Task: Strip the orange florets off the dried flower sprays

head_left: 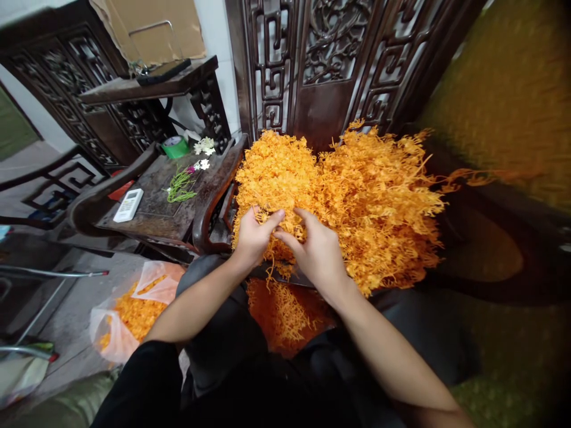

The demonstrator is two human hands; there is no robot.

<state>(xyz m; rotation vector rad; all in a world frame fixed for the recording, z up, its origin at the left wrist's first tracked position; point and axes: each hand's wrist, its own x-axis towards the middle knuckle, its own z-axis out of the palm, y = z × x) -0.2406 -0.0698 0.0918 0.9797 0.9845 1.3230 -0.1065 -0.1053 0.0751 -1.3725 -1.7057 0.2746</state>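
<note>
Whatever lay between the left hand (253, 239) and right hand (322, 252) was too small to tell.
The top edge cropped the cardboard (151, 24); the yellowish surface (504, 89) was blurred; markings on the remote (128, 205) were too small to read.

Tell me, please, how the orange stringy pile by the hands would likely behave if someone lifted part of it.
The orange stringy pile would probably be floppy, since thin strands hang from its edge. It looks light for its bulk, being loosely fluffed. Lifted pieces might snag, as the strands appear tangled.
</note>
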